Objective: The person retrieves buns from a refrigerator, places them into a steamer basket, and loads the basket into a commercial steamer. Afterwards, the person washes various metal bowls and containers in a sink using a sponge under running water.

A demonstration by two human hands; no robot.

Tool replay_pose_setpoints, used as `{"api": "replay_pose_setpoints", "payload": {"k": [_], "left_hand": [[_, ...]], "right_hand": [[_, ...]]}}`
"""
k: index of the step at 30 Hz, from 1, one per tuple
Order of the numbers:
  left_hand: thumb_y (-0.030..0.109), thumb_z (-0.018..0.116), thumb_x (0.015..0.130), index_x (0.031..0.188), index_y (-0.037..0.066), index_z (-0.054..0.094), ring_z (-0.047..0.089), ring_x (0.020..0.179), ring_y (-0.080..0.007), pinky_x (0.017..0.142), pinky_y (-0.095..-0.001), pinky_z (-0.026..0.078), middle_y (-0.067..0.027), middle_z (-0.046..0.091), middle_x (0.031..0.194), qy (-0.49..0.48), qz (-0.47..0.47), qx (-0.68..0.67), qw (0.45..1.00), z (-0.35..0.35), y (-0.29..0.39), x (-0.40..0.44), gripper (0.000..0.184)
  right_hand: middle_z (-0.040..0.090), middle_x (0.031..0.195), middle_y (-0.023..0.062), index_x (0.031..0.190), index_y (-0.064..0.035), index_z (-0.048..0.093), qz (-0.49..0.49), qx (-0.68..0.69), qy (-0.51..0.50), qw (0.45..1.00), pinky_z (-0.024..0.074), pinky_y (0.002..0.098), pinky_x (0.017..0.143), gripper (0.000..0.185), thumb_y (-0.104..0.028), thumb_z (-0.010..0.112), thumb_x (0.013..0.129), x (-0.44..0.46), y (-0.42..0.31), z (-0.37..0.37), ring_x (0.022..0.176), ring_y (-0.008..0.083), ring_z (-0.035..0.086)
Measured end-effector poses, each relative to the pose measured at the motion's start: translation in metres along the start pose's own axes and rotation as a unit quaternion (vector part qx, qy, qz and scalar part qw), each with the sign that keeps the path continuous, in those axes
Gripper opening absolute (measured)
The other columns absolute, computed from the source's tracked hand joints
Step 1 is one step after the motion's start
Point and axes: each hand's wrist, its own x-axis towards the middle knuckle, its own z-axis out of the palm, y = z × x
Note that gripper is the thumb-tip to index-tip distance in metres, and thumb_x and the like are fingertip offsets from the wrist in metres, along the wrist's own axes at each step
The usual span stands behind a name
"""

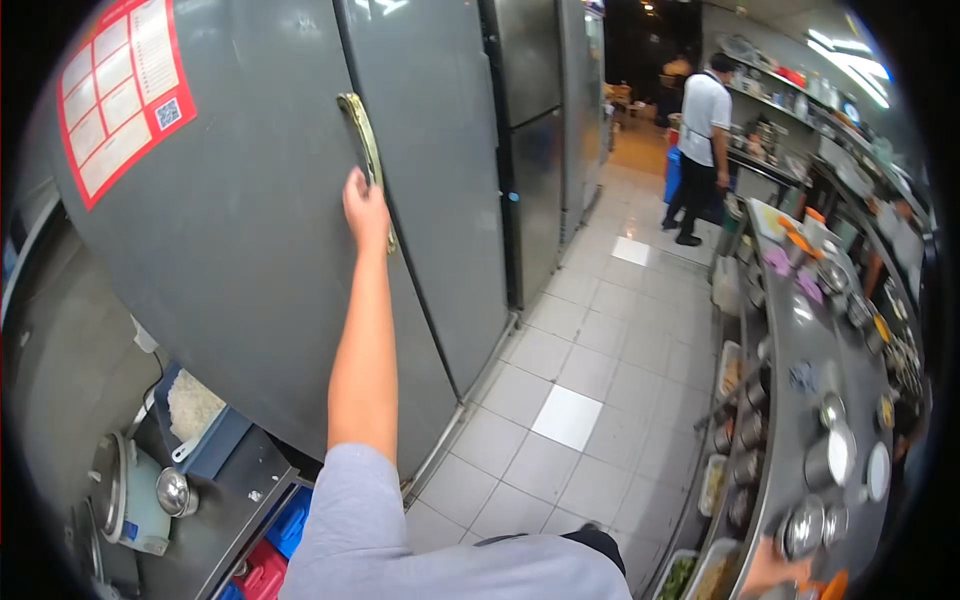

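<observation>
My left arm reaches up to a tall grey metal cabinet door (240,250). At its worn, brass-coloured door handle (362,130), my left hand (366,208) is closed around the lower half, the thumb side up. The door's edge meets the neighbouring door in a narrow dark seam, and it looks shut. At the bottom right, my right hand (778,566) shows in part beside the steel counter's edge, close to a shiny metal bowl (802,528). Its fingers are blurred and partly cut off.
A steel counter (800,370) with pots and utensils runs along the right, food tubs beneath. A person (703,130) in a white shirt stands down the tiled aisle (540,470). At lower left, a rice tub (215,440) and a lidded pot (140,500) sit on a table.
</observation>
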Motion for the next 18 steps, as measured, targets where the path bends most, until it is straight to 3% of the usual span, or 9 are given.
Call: {"api": "replay_pose_setpoints", "payload": {"k": [1,2,4,6,10,11,12,14,18], "left_hand": [[0.011,0.056,0.089,0.136,-0.001,0.048,0.058,0.115,-0.0265,0.099,-0.0375,0.045,-0.0168,0.056,0.13,0.027,0.008,0.054,0.998,0.015,0.009,0.032,0.049],[0.014,0.06,0.089,0.125,-0.003,0.054,0.064,0.098,-0.0238,0.088,-0.0359,0.051,-0.0154,0.063,0.113,0.055,-0.002,-0.013,0.998,0.03,0.019,0.051,0.041],[0.016,0.063,0.088,0.105,-0.002,0.057,0.063,0.073,-0.0179,0.068,-0.0326,0.053,-0.0102,0.065,0.088,-0.041,-0.11,0.02,0.993,0.054,0.006,0.078,0.026],[0.017,0.065,0.088,0.098,0.0,0.056,0.059,0.065,-0.0151,0.06,-0.0311,0.051,-0.0072,0.062,0.079,0.017,-0.121,0.047,0.991,0.068,0.013,0.075,0.022],[0.021,0.068,0.088,0.09,0.003,0.053,0.054,0.055,-0.0098,0.047,-0.0261,0.046,-0.0039,0.057,0.07,0.114,-0.096,0.072,0.986,0.091,0.035,0.038,0.023],[0.021,0.068,0.089,0.092,0.003,0.053,0.054,0.056,-0.009,0.047,-0.0254,0.045,-0.0031,0.057,0.071,0.14,-0.077,0.08,0.984,0.1,0.041,0.02,0.023],[0.021,0.069,0.089,0.094,0.003,0.053,0.054,0.056,-0.0082,0.046,-0.0247,0.045,-0.0022,0.056,0.072,0.164,-0.056,0.089,0.981,0.109,0.054,0.003,0.024],[0.019,0.069,0.09,0.1,0.003,0.053,0.053,0.057,-0.007,0.046,-0.0229,0.044,-0.001,0.056,0.075,0.206,-0.045,0.091,0.973,0.123,0.09,-0.033,0.025],[0.017,0.069,0.091,0.103,0.005,0.053,0.048,0.055,-0.0048,0.044,-0.0201,0.04,0.0016,0.051,0.073,0.324,-0.043,0.203,0.923,0.114,0.17,-0.107,0.023]], "right_hand": [[0.064,0.085,0.0129,0.102,-0.0072,0.061,-0.011,-0.016,-0.01,1.0,0.0473,0.0443,0.062,0.02,-0.018,0.065,0.086,0.025,-0.021,-0.008,0.072,0.028,0.059],[0.064,0.087,0.0133,0.104,-0.0077,0.061,-0.025,-0.032,-0.02,0.999,0.047,0.0456,0.064,0.022,-0.019,0.066,0.085,0.056,-0.044,-0.018,0.075,0.0291,0.059],[0.064,0.091,0.0142,0.107,-0.0089,0.061,-0.057,-0.072,-0.042,0.995,0.0463,0.048,0.069,0.027,-0.02,0.068,0.083,0.123,-0.086,-0.042,0.081,0.0313,0.059],[0.064,0.096,0.015,0.11,-0.01,0.061,-0.109,-0.133,-0.066,0.983,0.0456,0.0505,0.074,0.033,-0.021,0.07,0.081,0.204,-0.117,-0.07,0.086,0.0335,0.059],[0.063,0.104,0.0167,0.117,-0.0123,0.06,-0.403,-0.366,-0.106,0.832,0.0442,0.0554,0.084,0.044,-0.023,0.074,0.077,0.452,-0.152,-0.13,0.097,0.0379,0.059],[0.063,0.087,0.0135,0.105,-0.0079,0.061,-0.182,-0.163,-0.241,0.939,0.0466,0.0468,0.065,0.024,-0.019,0.066,0.084,0.477,-0.223,-0.141,0.076,0.0301,0.059],[0.063,0.071,0.0102,0.093,-0.0035,0.063,0.066,0.053,-0.246,0.965,0.0489,0.0382,0.047,0.014,-0.016,0.057,0.092,0.504,-0.295,-0.153,0.055,0.0223,0.059],[0.062,0.07,0.0094,0.092,-0.0043,0.063,-0.045,-0.066,-0.219,0.972,0.0479,0.0363,0.045,0.015,-0.018,0.058,0.09,0.554,-0.411,-0.176,0.053,0.0211,0.058],[0.062,0.068,0.0087,0.09,-0.006,0.063,-0.147,-0.032,-0.197,0.969,0.0449,0.031,0.04,0.011,-0.017,0.059,0.088,0.61,-0.622,-0.182,0.051,0.0169,0.057]]}}
